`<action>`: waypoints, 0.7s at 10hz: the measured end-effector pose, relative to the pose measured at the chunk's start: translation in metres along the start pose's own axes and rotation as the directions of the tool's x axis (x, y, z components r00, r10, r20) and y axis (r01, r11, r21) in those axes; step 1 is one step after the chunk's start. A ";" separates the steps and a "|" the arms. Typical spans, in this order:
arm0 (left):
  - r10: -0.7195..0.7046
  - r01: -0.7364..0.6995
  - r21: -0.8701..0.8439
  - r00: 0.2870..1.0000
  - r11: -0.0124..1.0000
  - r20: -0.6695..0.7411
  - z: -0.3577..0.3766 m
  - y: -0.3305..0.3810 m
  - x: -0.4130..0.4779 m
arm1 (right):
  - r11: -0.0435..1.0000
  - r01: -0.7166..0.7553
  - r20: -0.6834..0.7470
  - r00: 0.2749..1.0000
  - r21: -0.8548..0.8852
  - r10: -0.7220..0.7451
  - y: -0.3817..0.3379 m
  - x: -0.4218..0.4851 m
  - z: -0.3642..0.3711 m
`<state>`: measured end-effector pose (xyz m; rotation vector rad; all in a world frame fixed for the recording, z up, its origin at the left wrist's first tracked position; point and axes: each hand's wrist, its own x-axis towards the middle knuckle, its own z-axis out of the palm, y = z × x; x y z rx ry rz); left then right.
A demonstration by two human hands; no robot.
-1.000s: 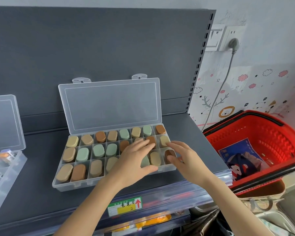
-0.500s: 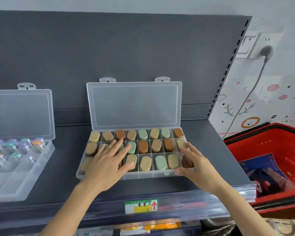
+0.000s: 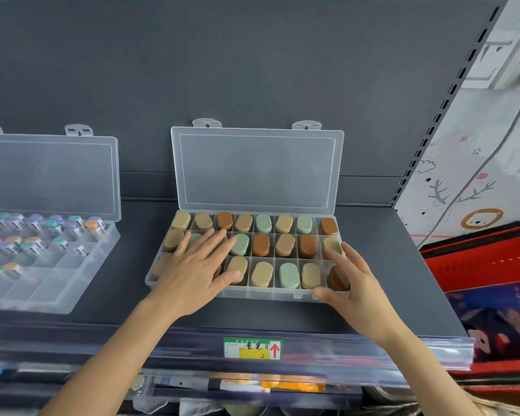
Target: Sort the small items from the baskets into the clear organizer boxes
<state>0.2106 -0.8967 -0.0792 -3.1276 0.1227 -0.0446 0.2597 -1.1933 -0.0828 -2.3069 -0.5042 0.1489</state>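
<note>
Little has moved: left hand (image 3: 192,274) stays flat, fingers spread, over the organizer box's (image 3: 267,294) left compartments on the shelf (image 3: 388,253); right hand (image 3: 354,291), fingers relaxed, touches its right front corner.

Dark grey shelf (image 3: 126,295), 2 open clear organizer boxes (image 3: 254,294) side by side on it
</note>
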 end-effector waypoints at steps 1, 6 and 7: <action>-0.063 0.063 -0.024 0.998 0.998 -0.012 0.001 0.001 -0.008 | 1.000 0.019 -0.006 1.000 0.008 -0.019 0.004 -0.001 0.001; -0.033 0.030 -0.047 0.998 0.998 -0.054 -0.016 -0.027 -0.049 | 0.993 0.106 -0.160 0.981 -0.051 -0.113 -0.033 -0.013 0.011; -0.001 -0.002 -0.078 0.999 0.997 -0.050 -0.024 -0.039 -0.066 | 0.989 0.098 -0.222 0.968 -0.113 -0.121 -0.046 -0.020 0.027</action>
